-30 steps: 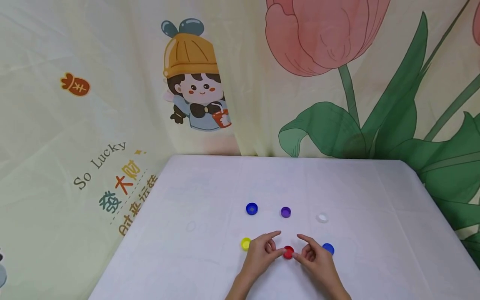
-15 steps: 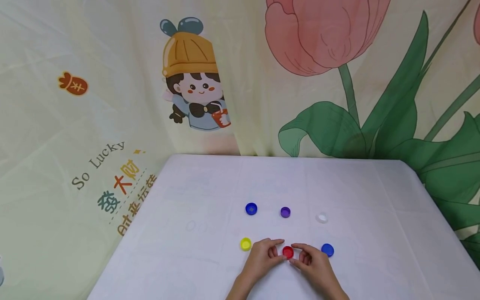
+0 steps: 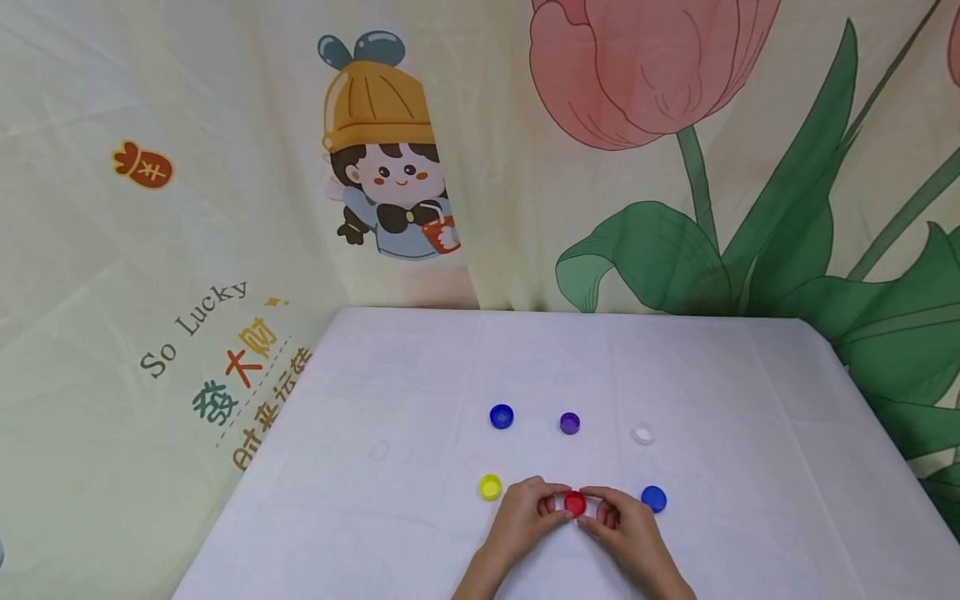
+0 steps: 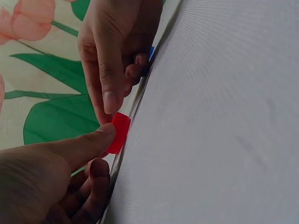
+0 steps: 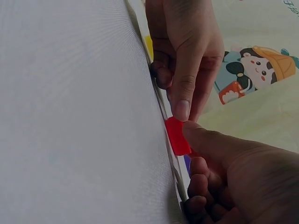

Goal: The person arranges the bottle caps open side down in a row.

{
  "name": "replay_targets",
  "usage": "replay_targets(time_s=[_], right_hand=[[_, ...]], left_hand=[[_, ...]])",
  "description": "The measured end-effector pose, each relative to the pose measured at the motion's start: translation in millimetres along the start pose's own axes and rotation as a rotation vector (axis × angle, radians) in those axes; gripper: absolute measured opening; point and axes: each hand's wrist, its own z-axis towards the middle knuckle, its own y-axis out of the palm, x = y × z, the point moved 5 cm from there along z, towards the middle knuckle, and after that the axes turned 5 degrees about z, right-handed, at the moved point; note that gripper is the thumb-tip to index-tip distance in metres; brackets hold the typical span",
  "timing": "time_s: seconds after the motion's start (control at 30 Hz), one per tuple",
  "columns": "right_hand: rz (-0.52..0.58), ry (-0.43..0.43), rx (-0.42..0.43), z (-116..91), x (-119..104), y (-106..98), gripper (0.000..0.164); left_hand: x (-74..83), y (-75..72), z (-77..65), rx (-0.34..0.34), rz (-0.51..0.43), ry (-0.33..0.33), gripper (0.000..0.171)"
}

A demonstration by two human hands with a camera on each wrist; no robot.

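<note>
A red bottle cap [image 3: 575, 503] lies on the white-covered table between both hands in the head view. My left hand [image 3: 527, 515] holds its left side, index finger at the far edge and thumb at the near edge. From the opposite side my right hand [image 3: 627, 525] holds it in the same way. In the left wrist view the left thumb [image 4: 100, 135] presses on the cap's side, just below the right hand's thumb. The right wrist view has the right thumb [image 5: 201, 135] against the cap [image 5: 177, 136]. The index fingertips are mostly hidden in the wrist views.
Left of the hands is a yellow cap [image 3: 491, 487]; a blue cap [image 3: 654, 499] sits close by the right hand. Farther back lie a dark blue cap [image 3: 502, 417], a purple cap [image 3: 570, 423] and a clear cap [image 3: 642, 433]. A printed curtain [image 3: 510, 167] hangs behind the table.
Both index fingers have come down from a raised, spread position to the red cap's far edge, while the thumbs stay at its near side. The other caps have not moved on the table.
</note>
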Motion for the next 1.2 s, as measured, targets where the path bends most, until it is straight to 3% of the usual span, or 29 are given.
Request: replay_targets(time_s=[0.47,0.73,0.87,1.07,1.2], right_hand=[[-0.004,0.037,0.013,0.8,2.9,-0.7,0.024],[0.03,-0.022,0.079,-0.5,-5.7,-8.9,0.022],[0.042,-0.074,0.111,0.1,-13.7,-15.5,0.024],[0.053,-0.235,0.167,0.4,-33.7,-27.4,0.028],[0.064,-0.325,0.213,-2.3,-54.7,-35.3,0.031]], left_hand=[[3.3,-1.3,-0.7,0.02,-0.036,0.034,0.024],[9.1,-2.8,-1.0,0.09,-0.118,0.111,0.024],[16.3,-7.3,0.2,0.127,-0.147,0.131,0.025],[29.1,-18.2,3.5,0.128,-0.191,0.073,0.028],[39.1,-28.0,5.2,0.149,-0.213,0.079,0.03]])
